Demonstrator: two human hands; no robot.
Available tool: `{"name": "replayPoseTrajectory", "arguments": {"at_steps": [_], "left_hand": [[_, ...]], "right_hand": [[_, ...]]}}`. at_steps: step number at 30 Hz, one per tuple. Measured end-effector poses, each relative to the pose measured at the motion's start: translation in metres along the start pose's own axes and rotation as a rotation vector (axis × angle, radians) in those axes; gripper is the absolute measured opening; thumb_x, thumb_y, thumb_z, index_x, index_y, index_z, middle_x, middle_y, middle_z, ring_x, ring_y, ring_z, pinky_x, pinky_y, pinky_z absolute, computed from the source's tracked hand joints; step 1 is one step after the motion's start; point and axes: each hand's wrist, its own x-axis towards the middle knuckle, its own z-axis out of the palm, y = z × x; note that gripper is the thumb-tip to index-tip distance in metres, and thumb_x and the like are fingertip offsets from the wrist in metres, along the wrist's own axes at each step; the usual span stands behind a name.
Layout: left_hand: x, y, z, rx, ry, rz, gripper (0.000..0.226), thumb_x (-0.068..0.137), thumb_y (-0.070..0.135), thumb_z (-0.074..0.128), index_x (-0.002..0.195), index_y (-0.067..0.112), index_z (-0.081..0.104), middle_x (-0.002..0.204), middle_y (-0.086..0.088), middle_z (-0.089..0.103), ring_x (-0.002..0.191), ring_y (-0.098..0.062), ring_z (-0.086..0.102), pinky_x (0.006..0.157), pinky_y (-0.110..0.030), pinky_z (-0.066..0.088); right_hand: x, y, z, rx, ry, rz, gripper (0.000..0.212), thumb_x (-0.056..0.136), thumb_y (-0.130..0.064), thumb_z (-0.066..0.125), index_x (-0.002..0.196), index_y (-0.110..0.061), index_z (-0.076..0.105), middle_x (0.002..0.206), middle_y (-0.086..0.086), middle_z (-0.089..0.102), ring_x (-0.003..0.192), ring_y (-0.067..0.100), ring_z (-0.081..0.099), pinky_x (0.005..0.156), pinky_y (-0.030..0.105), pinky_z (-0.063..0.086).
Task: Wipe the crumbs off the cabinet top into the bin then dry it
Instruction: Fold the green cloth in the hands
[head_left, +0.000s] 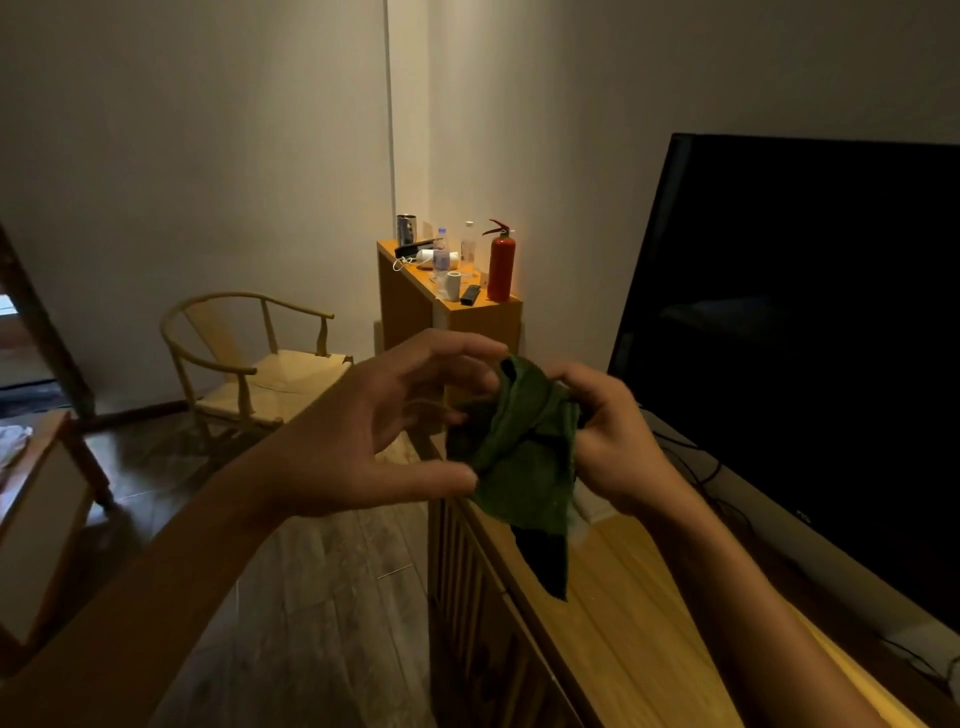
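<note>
A crumpled dark green cloth (524, 457) hangs in the air between my hands, above the left end of the wooden cabinet top (639, 613). My right hand (608, 436) grips its upper right part with curled fingers. My left hand (384, 426) pinches its left edge with thumb and fingertips, the other fingers spread. A corner of the cloth dangles down toward the cabinet top. No bin is in view, and I cannot make out crumbs in the dim light.
A large black TV (800, 332) stands along the back of the cabinet, with cables beside it. Farther off, a small orange cabinet (452, 317) holds a red fire extinguisher (501, 267), bottles and a cup. A wooden armchair (249, 364) stands at the left.
</note>
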Motion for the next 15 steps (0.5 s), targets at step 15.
{"name": "replayPoseTrajectory", "arguments": {"at_steps": [15], "left_hand": [[0.052,0.032,-0.023,0.181,0.278,0.227,0.047,0.083,-0.006,0.063,0.115,0.029,0.066,0.121,0.024,0.066,0.123,-0.007,0.059,0.098,-0.021,0.051]], "right_hand": [[0.083,-0.083,-0.045,-0.26,-0.007,-0.459,0.024,0.083,-0.002,0.065,0.082,-0.016,0.046,0.077,0.004,0.045,0.065,0.023,0.042,0.054,0.04,0.038]]}}
